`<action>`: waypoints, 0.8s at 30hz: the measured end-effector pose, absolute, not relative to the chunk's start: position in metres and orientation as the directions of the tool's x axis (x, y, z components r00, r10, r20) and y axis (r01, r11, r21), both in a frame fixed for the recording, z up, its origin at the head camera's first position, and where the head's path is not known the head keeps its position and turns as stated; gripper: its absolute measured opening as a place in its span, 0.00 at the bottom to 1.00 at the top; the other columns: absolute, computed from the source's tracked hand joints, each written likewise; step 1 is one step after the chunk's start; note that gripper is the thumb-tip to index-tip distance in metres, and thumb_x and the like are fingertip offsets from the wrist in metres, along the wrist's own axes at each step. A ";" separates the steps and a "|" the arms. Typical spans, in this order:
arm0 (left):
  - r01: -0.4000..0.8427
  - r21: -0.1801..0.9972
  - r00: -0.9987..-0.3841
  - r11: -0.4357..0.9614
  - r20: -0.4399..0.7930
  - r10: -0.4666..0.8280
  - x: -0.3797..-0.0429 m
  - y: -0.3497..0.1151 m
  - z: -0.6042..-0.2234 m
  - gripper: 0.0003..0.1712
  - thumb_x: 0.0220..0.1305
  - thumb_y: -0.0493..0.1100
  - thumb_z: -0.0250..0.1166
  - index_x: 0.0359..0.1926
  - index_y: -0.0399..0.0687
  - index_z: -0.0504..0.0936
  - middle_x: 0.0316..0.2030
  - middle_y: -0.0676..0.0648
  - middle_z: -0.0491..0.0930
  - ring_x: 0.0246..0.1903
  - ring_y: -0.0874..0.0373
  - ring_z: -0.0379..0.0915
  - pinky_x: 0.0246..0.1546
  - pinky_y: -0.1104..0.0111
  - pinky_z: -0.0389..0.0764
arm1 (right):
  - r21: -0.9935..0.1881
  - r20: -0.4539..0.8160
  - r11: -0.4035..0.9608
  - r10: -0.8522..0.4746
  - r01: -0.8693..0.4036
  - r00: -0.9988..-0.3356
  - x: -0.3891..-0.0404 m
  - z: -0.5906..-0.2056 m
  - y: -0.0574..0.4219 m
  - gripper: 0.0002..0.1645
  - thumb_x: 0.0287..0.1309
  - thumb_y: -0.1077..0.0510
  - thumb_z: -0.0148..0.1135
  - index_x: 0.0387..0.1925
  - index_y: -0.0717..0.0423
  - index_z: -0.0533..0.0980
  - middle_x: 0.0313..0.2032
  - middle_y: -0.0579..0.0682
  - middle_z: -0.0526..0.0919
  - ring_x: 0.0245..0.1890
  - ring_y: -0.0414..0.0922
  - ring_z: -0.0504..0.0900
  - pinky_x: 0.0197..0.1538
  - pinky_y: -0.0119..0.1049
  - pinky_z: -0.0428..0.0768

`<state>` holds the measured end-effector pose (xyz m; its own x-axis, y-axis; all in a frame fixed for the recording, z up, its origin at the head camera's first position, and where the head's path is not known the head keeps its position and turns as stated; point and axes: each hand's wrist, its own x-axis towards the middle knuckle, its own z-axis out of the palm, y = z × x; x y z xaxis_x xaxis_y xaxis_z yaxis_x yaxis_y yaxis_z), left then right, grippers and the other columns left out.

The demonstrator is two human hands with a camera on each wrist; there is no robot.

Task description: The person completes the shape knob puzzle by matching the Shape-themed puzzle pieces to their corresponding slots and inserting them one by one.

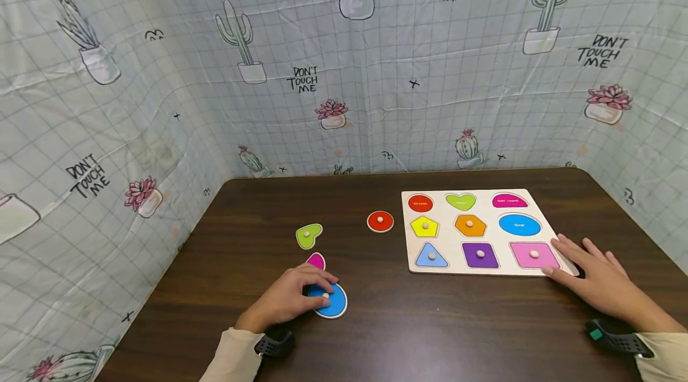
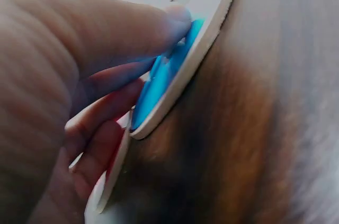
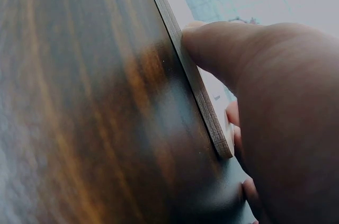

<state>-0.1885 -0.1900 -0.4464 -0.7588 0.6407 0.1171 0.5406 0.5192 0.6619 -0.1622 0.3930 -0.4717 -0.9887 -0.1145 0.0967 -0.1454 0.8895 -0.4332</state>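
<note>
My left hand [image 1: 292, 295] pinches at the small knob of a blue oval puzzle piece [image 1: 335, 305] with thumb and fingers. In the left wrist view the blue oval piece [image 2: 165, 78] lies close to the table, and a red-pink piece [image 2: 115, 152] sits beside it under the other fingers. A magenta half-round piece [image 1: 318, 260] shows partly behind that hand. My right hand [image 1: 604, 280] rests with fairly straight fingers on the right edge of a white puzzle board [image 1: 446, 237]. From the right wrist, the thumb touches the board's edge [image 3: 204, 97].
Left of the board lie a green heart piece [image 1: 308, 237] and a red circle piece [image 1: 380, 222]. Several knobbed shapes sit in the board's lower rows; its top row shows printed shapes. A patterned cloth [image 1: 398, 119] surrounds the dark wooden table [image 1: 408, 328].
</note>
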 end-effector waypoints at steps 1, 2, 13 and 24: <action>0.548 0.656 -0.760 0.518 0.133 0.636 -0.188 -0.189 -0.448 0.09 0.62 0.46 0.72 0.43 0.53 0.89 0.53 0.56 0.82 0.56 0.55 0.74 0.59 0.56 0.73 | -0.433 0.105 0.889 -0.115 -0.150 -0.988 -0.162 -0.472 0.393 0.46 0.68 0.41 0.58 0.72 0.69 0.58 0.70 0.75 0.56 0.70 0.78 0.40 0.65 0.73 0.27; 0.557 0.651 -0.761 0.516 0.152 0.630 -0.188 -0.187 -0.449 0.08 0.61 0.45 0.73 0.42 0.53 0.89 0.53 0.56 0.83 0.56 0.55 0.74 0.59 0.56 0.73 | -0.432 0.111 0.889 -0.116 -0.153 -0.987 -0.162 -0.472 0.393 0.46 0.68 0.41 0.59 0.72 0.69 0.58 0.70 0.75 0.56 0.70 0.78 0.40 0.65 0.73 0.27; 0.623 0.613 -0.719 0.486 0.204 0.664 -0.186 -0.187 -0.448 0.10 0.63 0.43 0.70 0.46 0.51 0.88 0.56 0.53 0.81 0.58 0.53 0.73 0.60 0.55 0.73 | -0.412 0.131 0.898 -0.107 -0.152 -0.986 -0.163 -0.474 0.392 0.46 0.68 0.41 0.59 0.72 0.68 0.57 0.70 0.75 0.55 0.71 0.77 0.38 0.65 0.73 0.26; 0.597 0.633 -0.733 0.493 0.182 0.655 -0.186 -0.187 -0.447 0.09 0.66 0.41 0.68 0.46 0.51 0.88 0.56 0.54 0.81 0.59 0.53 0.73 0.60 0.53 0.72 | -0.422 0.126 0.894 -0.108 -0.152 -0.986 -0.163 -0.474 0.391 0.46 0.69 0.41 0.58 0.72 0.69 0.57 0.70 0.75 0.54 0.71 0.77 0.38 0.65 0.73 0.26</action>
